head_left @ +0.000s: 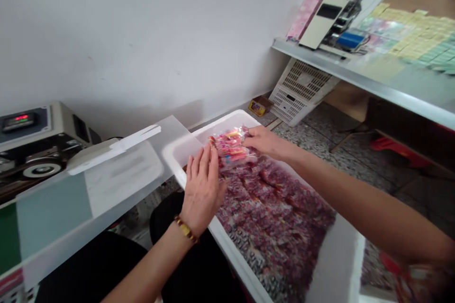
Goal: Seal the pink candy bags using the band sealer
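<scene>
Bare forearms point(341, 196) flank a white rectangular tub point(336, 251), seemingly mostly filled, remainder unclear; at twelve o'clock, right hand point(268, 144) pinches a pink-red plastic-wrapped bundle point(232, 146); left hand point(202, 189), fingers nearly together.

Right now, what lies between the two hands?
In the head view, colourful clear-wrapped packets lie between the left hand and the right hand.

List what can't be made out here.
In the head view:
Clear plastic packets: print lost to blur.
Right grip: some fingertips hidden behind the packets.
Left grip: contact with them too blurred to tell.
White tub: near end cut off by bottom edge.
Red display digits: too small, blurred.
</scene>
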The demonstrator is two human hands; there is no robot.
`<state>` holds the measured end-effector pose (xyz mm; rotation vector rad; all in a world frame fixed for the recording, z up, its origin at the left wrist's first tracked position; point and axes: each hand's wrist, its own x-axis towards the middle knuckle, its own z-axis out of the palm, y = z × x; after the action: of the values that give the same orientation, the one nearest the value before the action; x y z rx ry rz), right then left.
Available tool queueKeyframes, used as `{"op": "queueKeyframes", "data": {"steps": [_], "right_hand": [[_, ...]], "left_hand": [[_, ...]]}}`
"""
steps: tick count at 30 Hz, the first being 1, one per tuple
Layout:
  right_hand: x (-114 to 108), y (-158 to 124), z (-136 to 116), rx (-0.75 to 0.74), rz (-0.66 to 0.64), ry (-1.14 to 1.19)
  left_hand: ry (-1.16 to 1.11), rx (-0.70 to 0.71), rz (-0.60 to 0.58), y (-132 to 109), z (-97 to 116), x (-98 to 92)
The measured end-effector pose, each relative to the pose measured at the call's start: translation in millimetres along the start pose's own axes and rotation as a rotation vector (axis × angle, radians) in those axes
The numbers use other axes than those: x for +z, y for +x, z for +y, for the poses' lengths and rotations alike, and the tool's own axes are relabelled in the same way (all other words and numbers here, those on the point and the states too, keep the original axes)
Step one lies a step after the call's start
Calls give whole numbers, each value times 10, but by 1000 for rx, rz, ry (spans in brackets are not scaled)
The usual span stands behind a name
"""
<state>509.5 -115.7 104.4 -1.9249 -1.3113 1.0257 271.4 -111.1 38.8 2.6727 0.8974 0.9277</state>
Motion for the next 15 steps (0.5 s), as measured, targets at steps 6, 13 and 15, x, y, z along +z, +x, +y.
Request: {"op": "queueKeyframes", "data": {"steps": [6, 13, 15], "right_hand": [[360, -244, -639, -15, -198, 476], [440, 22, -940, -105, -471, 370], [557, 159, -929, -157, -359, 248]], "left_hand": [[31, -104, 172, 170, -101, -23], [-344, -468, 193, 134, -529, -359], [-532, -618, 238, 99, -629, -469]]}}
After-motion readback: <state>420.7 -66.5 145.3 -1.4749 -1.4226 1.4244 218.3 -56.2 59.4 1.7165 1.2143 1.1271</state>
